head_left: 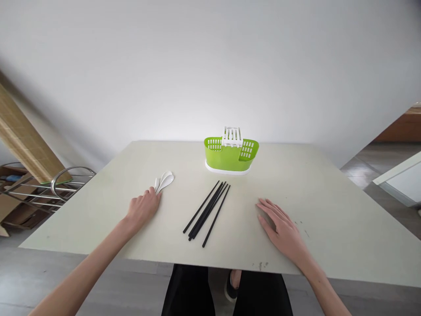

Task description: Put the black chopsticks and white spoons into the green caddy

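My left hand (144, 208) is closed around the handles of several white spoons (166, 180) at the left of the table. Their bowls stick out beyond my fingers, and the handles are hidden in my grip. My right hand (279, 226) rests on the tabletop at the right, fingers stretched out and holding nothing. Between the hands lie several black chopsticks (208, 210), loosely side by side and slanting away from me. Behind them stands a green utensil basket (226, 159) with a white base and a white slotted piece (232, 137) across its middle.
The pale table (276, 171) has its far edge by a white wall (210, 70). A metal rack (49, 193) and a long tan board (26, 131) stand off the left side. A white panel (401, 180) is on the floor side at right.
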A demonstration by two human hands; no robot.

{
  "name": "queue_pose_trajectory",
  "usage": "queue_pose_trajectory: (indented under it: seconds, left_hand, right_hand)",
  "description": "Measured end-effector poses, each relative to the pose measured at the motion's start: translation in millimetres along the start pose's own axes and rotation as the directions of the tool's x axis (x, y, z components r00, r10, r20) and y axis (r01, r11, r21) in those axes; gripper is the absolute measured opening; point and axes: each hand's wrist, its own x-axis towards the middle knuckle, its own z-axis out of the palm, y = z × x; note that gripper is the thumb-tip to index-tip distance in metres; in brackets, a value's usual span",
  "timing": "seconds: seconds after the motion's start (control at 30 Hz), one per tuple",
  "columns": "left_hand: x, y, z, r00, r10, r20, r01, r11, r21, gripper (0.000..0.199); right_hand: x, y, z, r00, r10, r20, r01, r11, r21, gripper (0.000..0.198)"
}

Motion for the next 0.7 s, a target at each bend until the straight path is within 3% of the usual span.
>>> queue_pose_trajectory:
  seconds: [0.17, 0.27, 0.47, 0.6, 0.7]
  left_hand:
    - [4.3, 12.8, -11.1, 0.998, 0.044, 0.035, -0.043, 0.999, -0.024, 0.048]
    - [-9.9, 37.7, -25.7, 0.994, 0.113, -0.011, -0.113, 0.991, -0.073, 0.047]
    - [-56.3, 138.2, -53.8, 0.935, 0.348, -0.072, -0.355, 0.91, -0.215, 0.042]
    - [-69.7, 199.5, -50.6, 0.881, 0.468, -0.062, -0.469, 0.853, -0.227, 0.039]
    - [-70.5, 223.7, -40.9, 0.866, 0.495, -0.077, -0.499, 0.838, -0.221, 0.04]
  right_hand:
    - [1.6, -1.1, -0.9, 1.0, -0.005, -0.011, 0.005, 1.0, 0.025, 0.05]
    - [2.3, -2.6, -0.8, 0.999, -0.009, -0.032, 0.01, 0.999, 0.036, 0.048]
    - [2.8, -3.5, -0.2, 0.999, -0.003, -0.047, 0.005, 0.999, 0.039, 0.046]
    - [4.3, -2.3, 1.1, 0.998, -0.008, -0.067, 0.011, 0.999, 0.04, 0.046]
    - [5.2, -2.9, 1.4, 0.996, 0.033, -0.078, -0.03, 0.999, 0.04, 0.048]
